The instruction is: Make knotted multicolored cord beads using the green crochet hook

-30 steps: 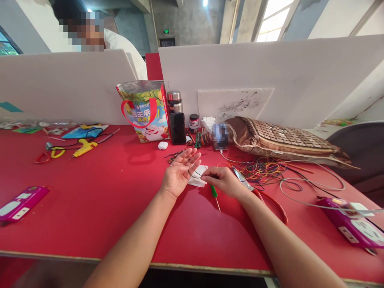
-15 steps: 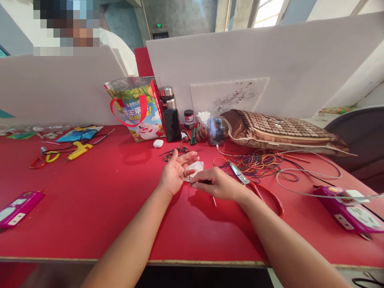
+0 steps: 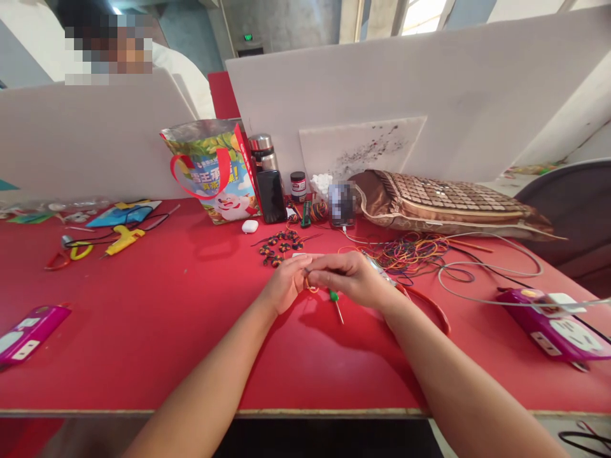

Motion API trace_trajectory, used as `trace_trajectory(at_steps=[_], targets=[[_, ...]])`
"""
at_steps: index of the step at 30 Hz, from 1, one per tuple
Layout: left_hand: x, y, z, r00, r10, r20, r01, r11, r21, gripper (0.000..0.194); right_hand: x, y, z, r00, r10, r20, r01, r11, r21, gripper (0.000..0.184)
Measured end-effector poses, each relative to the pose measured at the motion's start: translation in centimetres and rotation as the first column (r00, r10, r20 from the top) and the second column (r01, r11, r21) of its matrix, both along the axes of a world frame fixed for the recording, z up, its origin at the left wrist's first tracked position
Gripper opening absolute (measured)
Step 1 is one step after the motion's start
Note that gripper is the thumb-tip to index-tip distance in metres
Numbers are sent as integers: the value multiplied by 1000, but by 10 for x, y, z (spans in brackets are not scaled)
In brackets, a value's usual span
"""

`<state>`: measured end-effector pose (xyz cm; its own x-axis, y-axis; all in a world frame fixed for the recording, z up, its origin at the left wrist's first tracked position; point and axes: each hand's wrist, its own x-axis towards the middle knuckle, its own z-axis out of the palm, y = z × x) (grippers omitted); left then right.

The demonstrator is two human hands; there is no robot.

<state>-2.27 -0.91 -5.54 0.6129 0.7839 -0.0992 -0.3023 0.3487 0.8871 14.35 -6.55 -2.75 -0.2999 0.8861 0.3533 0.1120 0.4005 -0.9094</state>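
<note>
My left hand [image 3: 285,284] and my right hand [image 3: 348,278] meet over the middle of the red table [image 3: 157,331], fingers pinched together on a thin wire loop [image 3: 311,287] between them. A green-handled tool [image 3: 336,303] lies on the table just under my right hand. Red-handled pliers [image 3: 420,304] lie to the right of that hand. A cluster of small woven wire pieces [image 3: 280,246] sits just beyond my hands. A tangle of coloured wires [image 3: 416,251] spreads to the right.
A printed gift bag [image 3: 214,172], black phone [image 3: 272,196], flask, small jar and white earbud case [image 3: 249,226] stand at the back. A cushion [image 3: 443,207] lies back right. Purple power strips [image 3: 556,327] [image 3: 26,324] sit at both sides. Another person sits behind the white divider [image 3: 90,137].
My left hand, open palm-up before, has closed its fingers and joined my right hand on the wire. The white paper under them is now hidden.
</note>
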Motion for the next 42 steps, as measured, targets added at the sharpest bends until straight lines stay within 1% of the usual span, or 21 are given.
trace_trajectory(at_steps=[2, 4, 6, 7, 9, 12, 15, 18, 21, 24, 27, 30, 33, 36, 40, 42], targets=[[0, -2, 3, 996, -89, -10, 90, 996, 29, 38, 5, 3, 0, 991, -122, -60, 120, 992, -22, 34], [0, -5, 5, 984, -168, -59, 173, 982, 73, 55, 8, 7, -1, 968, -235, -85, 233, 972, -28, 33], [0, -8, 7, 973, -204, -106, 216, 969, 118, 69, 10, 10, -2, 945, -319, -79, 318, 948, -21, 29], [0, -10, 8, 973, -202, -112, 216, 967, 136, 73, 10, 12, -3, 932, -354, -76, 354, 935, -15, 27], [-1, -12, 10, 982, -164, -98, 178, 972, 156, 75, 11, 15, -6, 910, -405, -86, 405, 914, -16, 26], [-2, -12, 15, 995, -95, -28, 99, 981, 165, 75, 12, 19, -10, 882, -455, -121, 449, 891, -72, 30], [-5, -11, 22, 997, -29, 71, 17, 987, 158, 73, 13, 20, -13, 880, -460, -121, 449, 887, -106, 36], [-7, -9, 26, 991, 34, 126, -48, 993, 109, 64, 9, 17, -13, 917, -393, -72, 387, 918, -88, 39], [-9, -6, 27, 983, 38, 180, -50, 997, 60, 53, 3, 14, -11, 960, -280, -10, 278, 955, -106, 40], [-10, -5, 27, 974, 35, 224, -37, 999, 5, 45, 0, 11, -9, 975, -222, 23, 223, 967, -124, 44], [-11, -4, 28, 973, 40, 229, -31, 999, -43, 47, 1, 11, -9, 976, -213, 37, 216, 966, -144, 47], [-13, -2, 27, 973, 43, 226, -32, 998, -53, 50, 5, 12, -10, 983, -179, 41, 183, 961, -206, 46], [-14, -2, 25, 984, 8, 180, -3, 1000, -31, 53, 8, 14, -13, 989, -142, 47, 149, 949, -277, 47], [-12, -3, 23, 998, -18, 55, 17, 999, 33, 52, 10, 17, -15, 981, -192, 37, 194, 936, -295, 48], [-7, -7, 20, 995, 28, -96, -13, 988, 153, 48, 12, 18, -15, 963, -268, 22, 264, 924, -276, 49], [-5, -8, 19, 988, 70, -136, -41, 979, 202, 44, 11, 18, -15, 946, -322, 33, 320, 919, -230, 49]])
